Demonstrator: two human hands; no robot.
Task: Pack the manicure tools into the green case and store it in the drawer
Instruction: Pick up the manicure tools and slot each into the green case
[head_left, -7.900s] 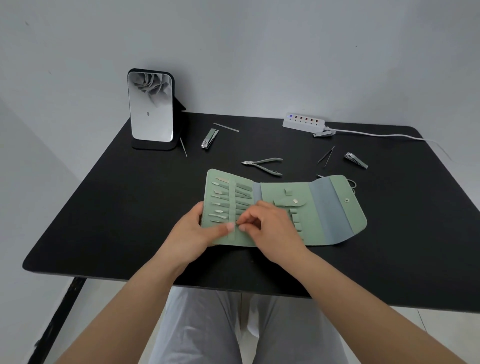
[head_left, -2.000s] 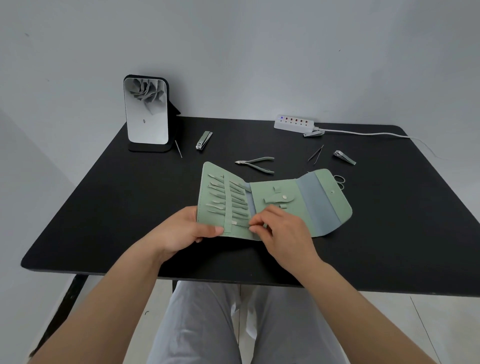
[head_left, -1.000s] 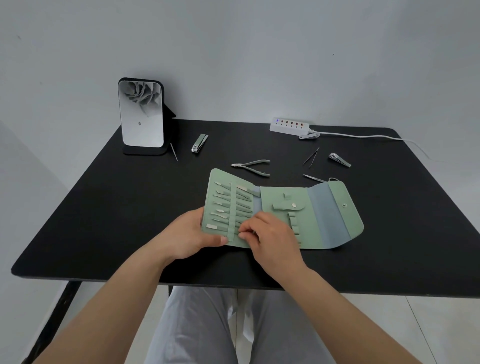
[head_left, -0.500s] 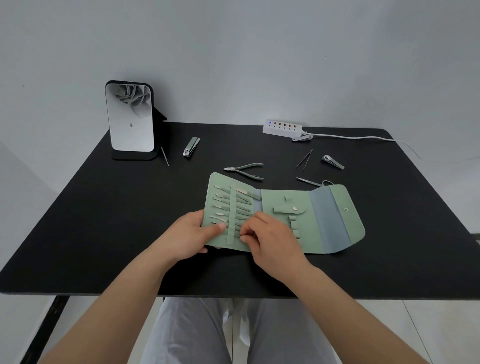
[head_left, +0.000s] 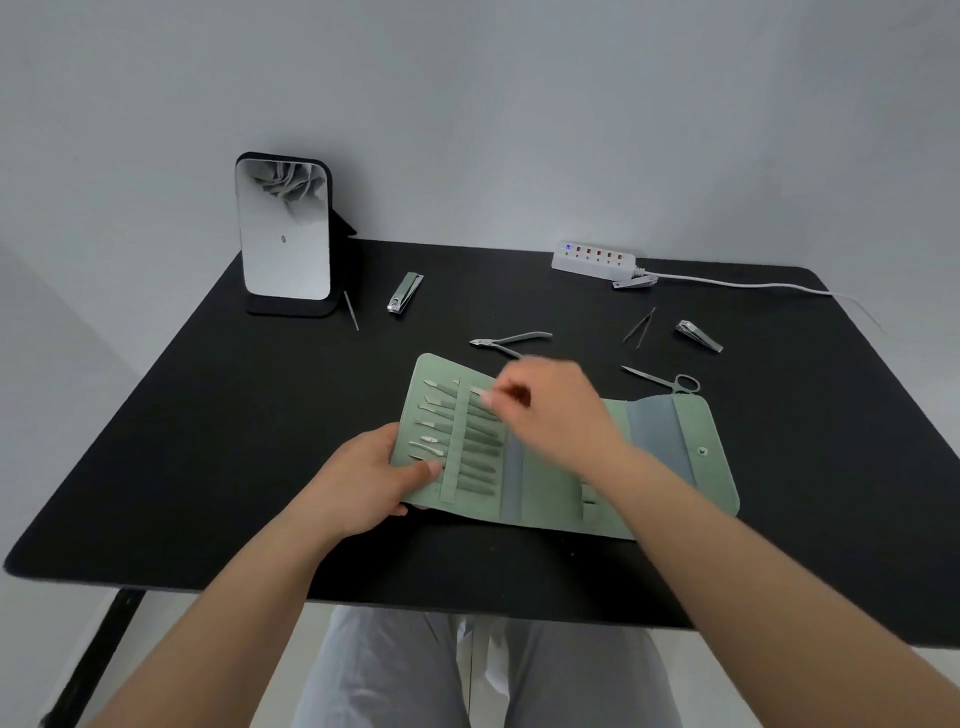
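Observation:
The green case (head_left: 709, 483) lies unfolded on the black table (head_left: 208, 441), with several slim tools tucked under its left panel's straps. My left hand (head_left: 363, 478) grips the case's left edge, thumb on top. My right hand (head_left: 556, 410) hovers, blurred, over the case's upper middle with loosely curled fingers and nothing in it. Loose on the table beyond the case lie cuticle nippers (head_left: 511, 340), scissors (head_left: 662, 378), tweezers (head_left: 640, 326), a small clipper (head_left: 698, 335), a large clipper (head_left: 405, 292) and a thin pick (head_left: 351, 310).
A standing mirror (head_left: 283, 234) is at the back left. A white power strip (head_left: 592, 258) with its cable runs along the back right, and another small clipper (head_left: 635, 282) lies against it. The table's front edge is just above my lap.
My right hand has left the lower straps and risen toward the case's far edge. My left hand keeps its hold on the left edge.

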